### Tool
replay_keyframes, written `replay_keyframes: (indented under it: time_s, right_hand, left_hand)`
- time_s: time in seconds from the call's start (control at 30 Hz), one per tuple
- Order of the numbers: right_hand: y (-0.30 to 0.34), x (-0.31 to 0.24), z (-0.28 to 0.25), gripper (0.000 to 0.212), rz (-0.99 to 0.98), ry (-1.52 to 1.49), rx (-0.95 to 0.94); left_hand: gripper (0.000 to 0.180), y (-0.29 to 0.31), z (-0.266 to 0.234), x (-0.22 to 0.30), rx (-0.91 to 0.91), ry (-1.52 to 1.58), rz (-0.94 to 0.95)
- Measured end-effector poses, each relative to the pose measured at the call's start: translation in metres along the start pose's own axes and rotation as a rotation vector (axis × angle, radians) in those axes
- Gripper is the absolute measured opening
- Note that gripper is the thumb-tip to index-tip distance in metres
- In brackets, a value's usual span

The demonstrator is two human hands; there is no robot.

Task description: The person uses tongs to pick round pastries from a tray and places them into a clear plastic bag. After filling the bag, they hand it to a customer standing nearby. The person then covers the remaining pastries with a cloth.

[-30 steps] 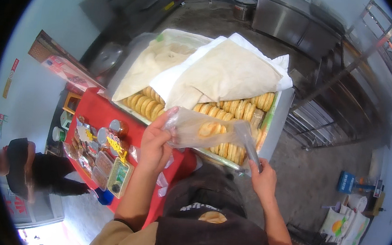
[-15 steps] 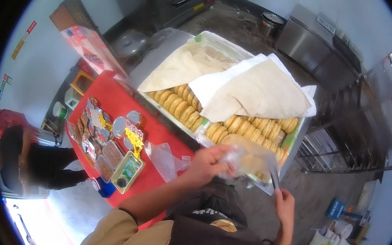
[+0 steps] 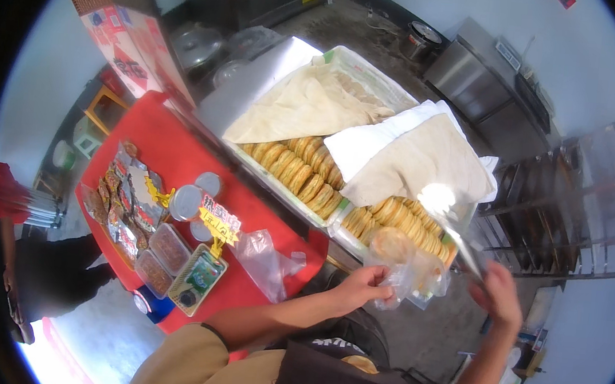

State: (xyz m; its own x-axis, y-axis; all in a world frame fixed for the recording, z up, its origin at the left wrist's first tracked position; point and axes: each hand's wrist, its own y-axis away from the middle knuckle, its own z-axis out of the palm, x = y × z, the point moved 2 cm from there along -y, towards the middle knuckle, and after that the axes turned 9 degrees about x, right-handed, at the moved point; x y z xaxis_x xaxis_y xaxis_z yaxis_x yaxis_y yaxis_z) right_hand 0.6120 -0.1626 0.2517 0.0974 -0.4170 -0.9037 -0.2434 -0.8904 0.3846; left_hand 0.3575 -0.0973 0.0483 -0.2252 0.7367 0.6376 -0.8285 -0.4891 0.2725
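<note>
From my remote post I count two hands, one pair of metal tongs [image 3: 465, 251] and one clear plastic bag [image 3: 404, 295] in use. Two trays stand side by side, the left tray [image 3: 278, 188] and the right tray [image 3: 347, 244], both holding rows of round pastries too many to count. Over them lie two beige cloths [image 3: 413, 157] and one white cloth [image 3: 353, 146]. The red table [image 3: 252, 319] bears three lidded jars [image 3: 186, 202] and two clear boxes [image 3: 169, 247].

Clock bearings, twelve at top of view: the bag lies at two to three o'clock from the left hand [image 3: 364, 285], nine from the right hand [image 3: 499, 296], just beside the right tray. At least one pastry [image 3: 393, 243] shows in it.

Left hand: fingers pinched closed on the bag's film. Right hand: blurred, curled around the tongs' handle.

The tongs' long axis runs five to eleven, tips towards eleven; glare hides their gap. The bag is crumpled; I cannot tell where its mouth faces.
</note>
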Motion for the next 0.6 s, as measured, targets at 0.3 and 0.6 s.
replay_keyframes:
  time_s: [0.3, 0.6]
  right_hand:
    - [-0.291, 0.099, 0.190, 0.046, 0.033, 0.228, -0.192]
    - [-0.377, 0.095, 0.137, 0.044, -0.058, -0.014, 0.165]
  left_hand:
    - [0.039, 0.021, -0.038, -0.015, 0.171, -0.060, 0.065]
    - [0.036, 0.020, -0.076, 0.001, 0.344, 0.036, 0.017]
